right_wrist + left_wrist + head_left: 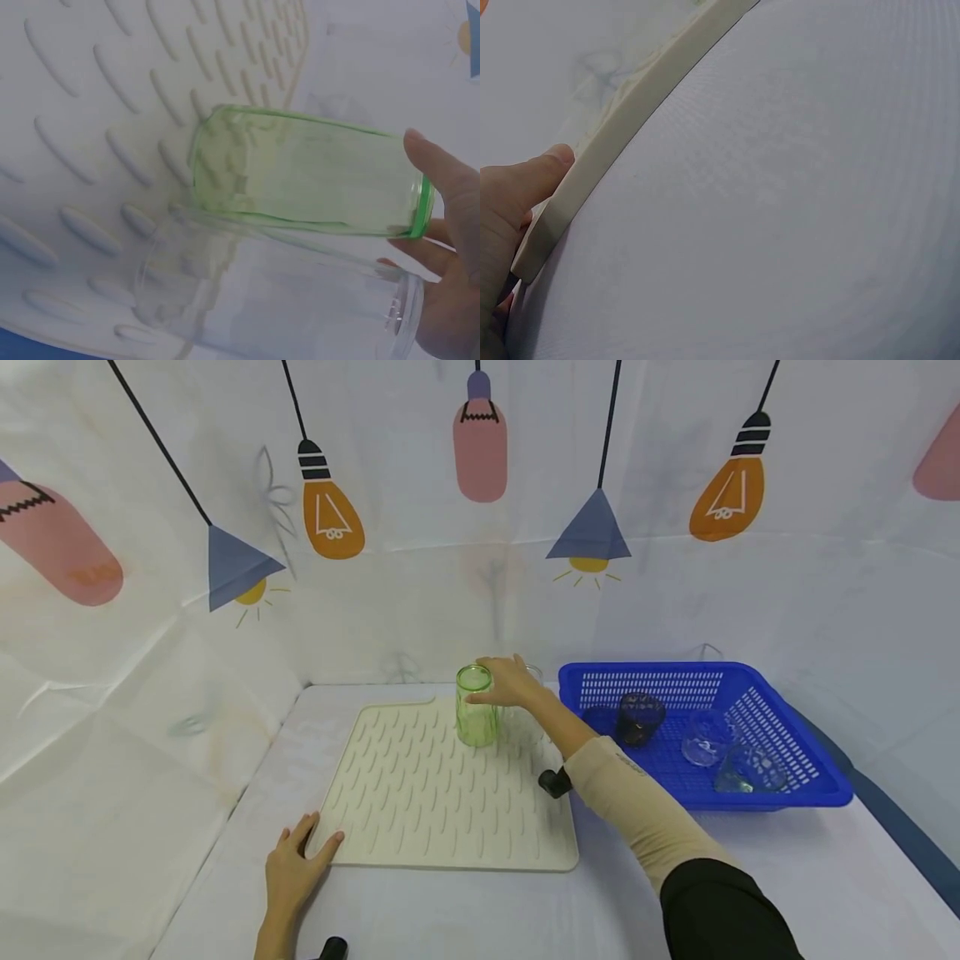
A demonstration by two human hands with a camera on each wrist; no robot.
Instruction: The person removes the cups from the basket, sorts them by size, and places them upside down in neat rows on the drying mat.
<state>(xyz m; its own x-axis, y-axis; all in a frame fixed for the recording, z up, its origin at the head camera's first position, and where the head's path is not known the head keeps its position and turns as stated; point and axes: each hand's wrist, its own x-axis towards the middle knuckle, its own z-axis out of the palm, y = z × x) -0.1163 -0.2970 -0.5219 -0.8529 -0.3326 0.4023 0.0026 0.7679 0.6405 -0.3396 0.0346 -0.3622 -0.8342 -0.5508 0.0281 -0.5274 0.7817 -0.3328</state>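
In the head view, my right hand point(504, 683) holds a green drinking glass point(477, 722) by its upper end, over the far part of a cream ridged mat point(435, 810). The right wrist view shows my right thumb and fingers point(442, 169) on either side of the thick green end of that glass point(307, 172). A clear glass point(285, 292) stands close beside it, partly behind my hand in the head view. At the mat's near left corner rests my left hand point(291, 868), fingers spread, its thumb touching the mat's edge point(622, 131).
Right of the mat, a blue plastic basket point(813, 797) holds a dark glass point(640, 718) and clear glasses point(705, 739). White cloth point(450, 914) covers the table. A white sheet point(420, 602) printed with lamps hangs behind.
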